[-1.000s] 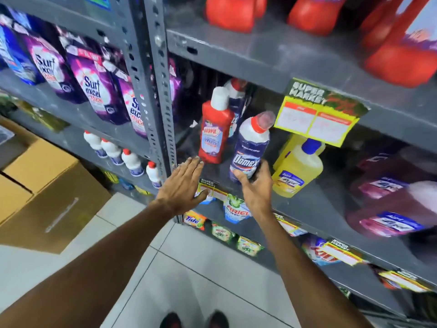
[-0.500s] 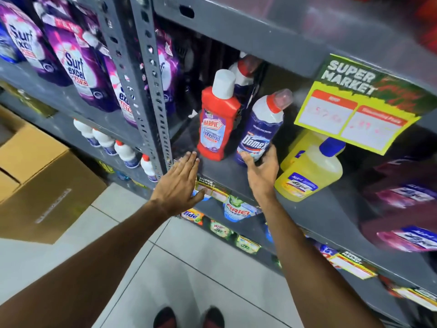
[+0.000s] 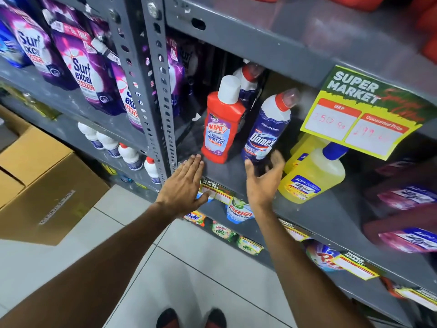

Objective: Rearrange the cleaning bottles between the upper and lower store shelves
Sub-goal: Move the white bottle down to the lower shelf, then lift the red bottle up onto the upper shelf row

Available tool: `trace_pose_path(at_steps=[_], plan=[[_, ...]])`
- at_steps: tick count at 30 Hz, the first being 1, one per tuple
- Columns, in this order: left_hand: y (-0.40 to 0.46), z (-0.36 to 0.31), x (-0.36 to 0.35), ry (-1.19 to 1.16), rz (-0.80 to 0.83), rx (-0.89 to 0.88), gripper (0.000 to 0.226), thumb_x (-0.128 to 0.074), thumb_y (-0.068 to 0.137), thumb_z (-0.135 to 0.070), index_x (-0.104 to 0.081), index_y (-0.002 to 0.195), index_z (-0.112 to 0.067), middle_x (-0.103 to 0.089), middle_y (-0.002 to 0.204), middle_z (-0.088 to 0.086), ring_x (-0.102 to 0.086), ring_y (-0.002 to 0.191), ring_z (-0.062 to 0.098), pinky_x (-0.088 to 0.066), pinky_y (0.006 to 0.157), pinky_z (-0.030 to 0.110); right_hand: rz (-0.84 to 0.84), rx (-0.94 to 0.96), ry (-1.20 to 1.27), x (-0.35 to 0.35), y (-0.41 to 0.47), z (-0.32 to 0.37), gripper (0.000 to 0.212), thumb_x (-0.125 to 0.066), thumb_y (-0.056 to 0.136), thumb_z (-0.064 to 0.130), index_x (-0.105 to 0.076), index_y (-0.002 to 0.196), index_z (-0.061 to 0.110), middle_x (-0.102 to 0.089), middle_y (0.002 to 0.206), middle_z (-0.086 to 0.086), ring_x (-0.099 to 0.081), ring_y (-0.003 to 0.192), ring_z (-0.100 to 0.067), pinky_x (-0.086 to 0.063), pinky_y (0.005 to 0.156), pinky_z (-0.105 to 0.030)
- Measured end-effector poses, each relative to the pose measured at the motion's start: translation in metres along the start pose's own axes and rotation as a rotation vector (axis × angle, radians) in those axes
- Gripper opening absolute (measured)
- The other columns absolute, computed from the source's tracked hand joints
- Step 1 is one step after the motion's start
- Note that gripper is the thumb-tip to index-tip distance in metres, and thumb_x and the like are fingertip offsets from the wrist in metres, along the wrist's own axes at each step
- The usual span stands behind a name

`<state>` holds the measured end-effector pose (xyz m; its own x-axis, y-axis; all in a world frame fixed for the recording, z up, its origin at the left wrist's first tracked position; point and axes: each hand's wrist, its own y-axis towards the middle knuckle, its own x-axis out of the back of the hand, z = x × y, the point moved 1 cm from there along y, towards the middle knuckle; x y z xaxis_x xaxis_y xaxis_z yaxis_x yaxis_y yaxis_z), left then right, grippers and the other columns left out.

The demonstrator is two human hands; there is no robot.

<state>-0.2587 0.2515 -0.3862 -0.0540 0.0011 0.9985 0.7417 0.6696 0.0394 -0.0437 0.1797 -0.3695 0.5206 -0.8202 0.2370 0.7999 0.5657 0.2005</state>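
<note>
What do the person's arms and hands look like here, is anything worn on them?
Both forearms are bare as far as the frame shows: no sleeves, gloves, watch or bracelets. The left hand and right hand show no rings on the fingers in view. Dark shoes with red trim show at the bottom edge.

Behind the red Harpic bottle (image 3: 223,129) a second white bottle (image 3: 248,84) is mostly hidden, the maroon bottles (image 3: 402,209) at three o'clock are smeared with blur, and the red containers (image 3: 425,24) at one o'clock are cut off.
</note>
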Motion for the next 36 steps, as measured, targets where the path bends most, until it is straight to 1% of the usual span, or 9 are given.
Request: trace_pose_path(at_steps=[5, 11, 16, 18, 22, 28, 32, 34, 36], plan=[[0.001, -0.002, -0.004, -0.017, 0.002, 0.011, 0.093, -0.019, 0.1, -0.067, -0.012, 0.159, 0.004, -0.01, 0.169, 0.023, -0.008, 0.158, 0.031, -0.01, 0.129, 0.043, -0.023, 0.082, -0.037, -0.022, -0.039, 0.014, 0.054, -0.082, 0.09, 0.014, -0.055, 0.136, 0.004, -0.058, 0.134, -0.013, -0.059, 0.125, -0.026, -0.054, 0.103, -0.035], [0.0, -0.001, -0.004, 0.006, 0.011, 0.004, 0.094, -0.014, 0.101, -0.069, -0.005, 0.16, 0.002, -0.002, 0.169, 0.021, 0.0, 0.159, 0.029, -0.005, 0.129, 0.042, 0.316, 0.021, 0.017, -0.06, -0.015, 0.039, 0.065, -0.086, 0.086, 0.029, -0.055, 0.14, 0.011, -0.068, 0.135, -0.008, -0.067, 0.121, -0.016, -0.056, 0.098, -0.019], [0.0, 0.0, -0.003, 0.012, 0.016, -0.002, 0.094, -0.012, 0.1, -0.07, -0.002, 0.16, 0.002, 0.0, 0.169, 0.021, 0.002, 0.158, 0.029, -0.001, 0.129, 0.041, 0.338, 0.041, -0.105, -0.071, 0.0, 0.043, 0.054, -0.086, 0.085, 0.015, -0.059, 0.13, 0.003, -0.072, 0.12, -0.005, -0.064, 0.101, -0.013, -0.041, 0.077, 0.006], [0.0, 0.0, -0.001, 0.013, 0.046, -0.003, 0.095, -0.008, 0.099, -0.071, 0.003, 0.16, 0.001, 0.006, 0.169, 0.02, 0.007, 0.158, 0.029, -0.001, 0.129, 0.041, 0.335, 0.02, -0.102, -0.07, 0.001, 0.044, 0.055, -0.086, 0.084, 0.011, -0.059, 0.132, 0.002, -0.069, 0.117, 0.001, -0.066, 0.101, -0.014, -0.045, 0.079, 0.003], [-0.002, -0.001, 0.006, 0.0, 0.089, 0.013, 0.097, -0.006, 0.096, -0.072, 0.004, 0.16, 0.002, 0.007, 0.17, 0.021, 0.007, 0.158, 0.029, -0.006, 0.129, 0.044, 0.344, 0.023, -0.071, -0.063, -0.006, 0.045, 0.054, -0.087, 0.082, 0.014, -0.061, 0.129, 0.007, -0.075, 0.118, -0.006, -0.074, 0.104, -0.019, -0.061, 0.092, -0.028], [-0.032, -0.003, 0.046, -0.023, 0.016, -0.01, 0.098, -0.008, 0.096, -0.071, -0.007, 0.159, 0.004, 0.0, 0.168, 0.021, -0.001, 0.158, 0.03, -0.005, 0.129, 0.042, 0.422, -0.009, -0.107, -0.023, -0.036, 0.065, 0.049, -0.086, 0.083, 0.02, -0.064, 0.126, 0.014, -0.076, 0.114, 0.0, -0.074, 0.102, -0.013, -0.059, 0.088, -0.021], [-0.056, -0.006, 0.089, -0.005, -0.079, -0.043, 0.096, -0.008, 0.1, -0.069, -0.027, 0.155, 0.006, -0.026, 0.164, 0.026, -0.022, 0.154, 0.033, -0.018, 0.125, 0.046, 0.453, -0.028, -0.136, 0.011, -0.062, 0.099, 0.051, -0.085, 0.083, 0.023, -0.064, 0.129, 0.019, -0.078, 0.115, 0.001, -0.075, 0.101, -0.014, -0.062, 0.089, -0.026], [-0.07, -0.008, 0.113, -0.026, -0.087, -0.049, 0.098, -0.011, 0.099, -0.072, -0.027, 0.156, 0.006, -0.024, 0.165, 0.026, -0.021, 0.154, 0.034, -0.019, 0.127, 0.044, 0.454, -0.025, -0.124, 0.028, -0.073, 0.123, 0.05, -0.085, 0.083, 0.022, -0.064, 0.129, 0.021, -0.077, 0.114, 0.004, -0.075, 0.1, -0.011, -0.059, 0.083, -0.014], [-0.079, -0.013, 0.138, -0.036, -0.102, -0.056, 0.101, -0.015, 0.097, -0.074, -0.024, 0.157, 0.006, -0.019, 0.166, 0.025, -0.018, 0.155, 0.034, -0.017, 0.128, 0.045, 0.442, -0.021, -0.11, 0.042, -0.081, 0.146, 0.05, -0.086, 0.081, 0.023, -0.065, 0.127, 0.022, -0.078, 0.112, 0.006, -0.075, 0.101, -0.01, -0.059, 0.084, -0.017]])
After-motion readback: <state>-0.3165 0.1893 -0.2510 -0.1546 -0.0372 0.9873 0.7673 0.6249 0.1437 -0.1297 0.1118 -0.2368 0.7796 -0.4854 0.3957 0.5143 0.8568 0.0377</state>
